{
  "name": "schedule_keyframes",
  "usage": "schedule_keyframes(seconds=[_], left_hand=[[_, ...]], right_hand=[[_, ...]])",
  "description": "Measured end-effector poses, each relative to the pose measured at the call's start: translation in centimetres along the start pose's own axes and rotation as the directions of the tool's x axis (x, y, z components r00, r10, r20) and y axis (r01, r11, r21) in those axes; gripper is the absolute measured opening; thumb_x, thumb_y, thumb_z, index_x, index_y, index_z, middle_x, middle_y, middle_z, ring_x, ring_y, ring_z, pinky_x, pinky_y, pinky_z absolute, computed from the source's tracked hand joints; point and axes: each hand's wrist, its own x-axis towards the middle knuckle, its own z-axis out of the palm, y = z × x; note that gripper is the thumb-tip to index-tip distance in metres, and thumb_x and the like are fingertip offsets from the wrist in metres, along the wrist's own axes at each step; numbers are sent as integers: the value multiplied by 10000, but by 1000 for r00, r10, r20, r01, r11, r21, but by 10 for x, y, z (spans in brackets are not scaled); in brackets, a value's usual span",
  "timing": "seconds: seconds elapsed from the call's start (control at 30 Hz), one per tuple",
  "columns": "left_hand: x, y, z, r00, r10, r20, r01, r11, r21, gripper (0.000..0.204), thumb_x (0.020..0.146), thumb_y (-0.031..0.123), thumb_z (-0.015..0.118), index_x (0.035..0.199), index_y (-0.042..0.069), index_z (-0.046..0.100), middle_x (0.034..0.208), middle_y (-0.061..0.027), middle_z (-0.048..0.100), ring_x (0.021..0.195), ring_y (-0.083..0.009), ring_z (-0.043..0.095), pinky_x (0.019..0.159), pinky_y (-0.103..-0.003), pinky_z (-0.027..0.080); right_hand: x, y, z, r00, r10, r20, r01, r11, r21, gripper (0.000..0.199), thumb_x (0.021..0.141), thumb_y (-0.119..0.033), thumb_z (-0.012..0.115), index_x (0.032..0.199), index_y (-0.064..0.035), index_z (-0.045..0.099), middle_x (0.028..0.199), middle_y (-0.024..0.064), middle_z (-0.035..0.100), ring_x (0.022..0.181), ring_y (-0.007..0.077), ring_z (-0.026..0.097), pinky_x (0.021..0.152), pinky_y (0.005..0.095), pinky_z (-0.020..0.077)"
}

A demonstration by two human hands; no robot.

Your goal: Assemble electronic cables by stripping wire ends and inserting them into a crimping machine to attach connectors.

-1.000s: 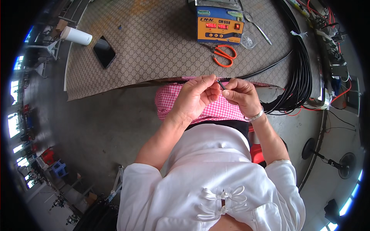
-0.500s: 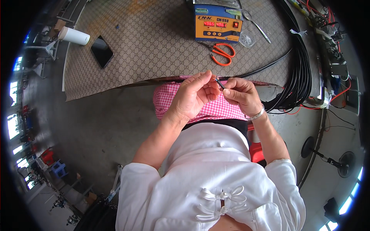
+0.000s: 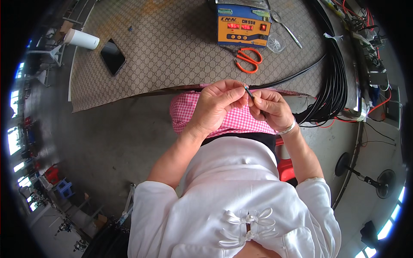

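Note:
Just over the near table edge, my right hand (image 3: 272, 107) pinches a black cable (image 3: 250, 92) close to its stripped end, which tilts up to the left. My left hand (image 3: 215, 105) is closed at that tip, thumb against fingers on the thin wires; the fingers partly hide them. Beneath both hands a pink checked cloth (image 3: 184, 112) covers my lap. Beyond them, scissors with orange handles (image 3: 256, 65) lie on the patterned table cover (image 3: 172, 56).
Behind the scissors stands a blue and orange soldering station (image 3: 243, 34) with red digits. A spoon (image 3: 287, 30) and a clear plastic piece (image 3: 276, 43) lie beside it. Coiled black cable (image 3: 337, 81) hangs at right. A phone (image 3: 113, 57) and white cup (image 3: 82, 39) sit at left.
My left fingers, curled and looser before, have closed at the cable's tip. The right hand has shifted slightly along with the cable.

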Motion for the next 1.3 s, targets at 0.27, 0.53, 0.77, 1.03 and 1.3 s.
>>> schedule_keyframes(seconds=[0.27,0.53,0.77,1.03,1.3], left_hand=[[1,-9,-1,975,207,-79,-188,961,201,103,832,76,555,889,-3,587,749,-58,605,694,-91,559,668,-210,459],[5,-29,9,942,278,-190,-289,957,-31,59,825,81,564,851,28,571,728,-16,561,662,-74,510,645,-204,418],[5,-28,9,989,92,-116,-115,970,-212,69,813,95,587,860,45,579,742,-4,556,659,-60,474,632,-195,387],[3,-20,8,996,-11,-90,-11,969,-245,185,852,214,526,797,42,567,713,-33,557,661,-127,507,613,-238,388],[6,-16,0,994,-70,-81,51,977,-208,217,858,237,513,778,43,571,699,-45,574,652,-146,526,602,-253,391]], right_hand=[[1,1,0,997,56,53,-61,992,110,190,888,-186,495,878,-4,547,630,9,472,486,64,366,422,187,273],[7,14,10,999,-20,-46,27,988,152,146,868,-154,525,910,-19,560,671,18,516,519,65,420,440,186,309],[8,15,2,991,-26,134,-11,963,269,210,875,-190,507,946,-5,574,654,29,506,489,83,376,435,200,295],[6,15,-2,993,4,119,-33,970,243,201,880,-198,495,901,-12,568,632,21,478,480,83,358,435,200,286],[6,14,-3,992,31,123,-58,974,221,192,882,-196,493,889,-19,569,620,17,473,476,82,350,434,203,275]])
